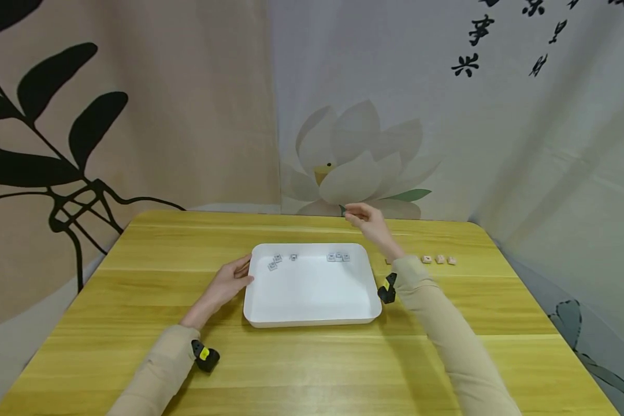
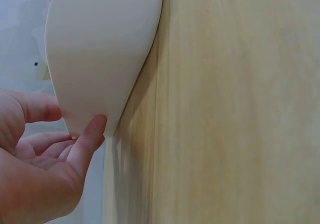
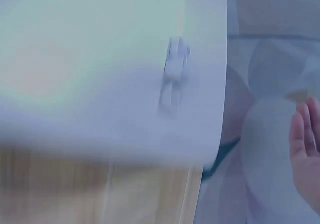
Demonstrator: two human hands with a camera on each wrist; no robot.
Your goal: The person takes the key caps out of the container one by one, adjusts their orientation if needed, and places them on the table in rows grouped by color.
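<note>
A white shallow tray (image 1: pixel 312 292) lies on the table. My left hand (image 1: pixel 231 281) grips its left edge, and the left wrist view shows the thumb and fingers of that hand (image 2: pixel 55 159) about the tray wall (image 2: pixel 100 59). Inside the tray, along its far side, are small greyish square pieces: a row of three (image 1: pixel 338 257) at right, one piece (image 1: pixel 293 257) left of the middle, and a touching or nearly touching pair (image 1: pixel 275 262) at far left. My right hand (image 1: pixel 368 222) is raised beyond the tray's far right corner, and no object shows in its fingers.
To the right of the tray, several small pale pieces with dark marks (image 1: pixel 439 259) stand in a row on the wooden table (image 1: pixel 312 370). One more piece is partly hidden by the right forearm. A printed curtain (image 1: pixel 213 115) hangs behind the table's far edge.
</note>
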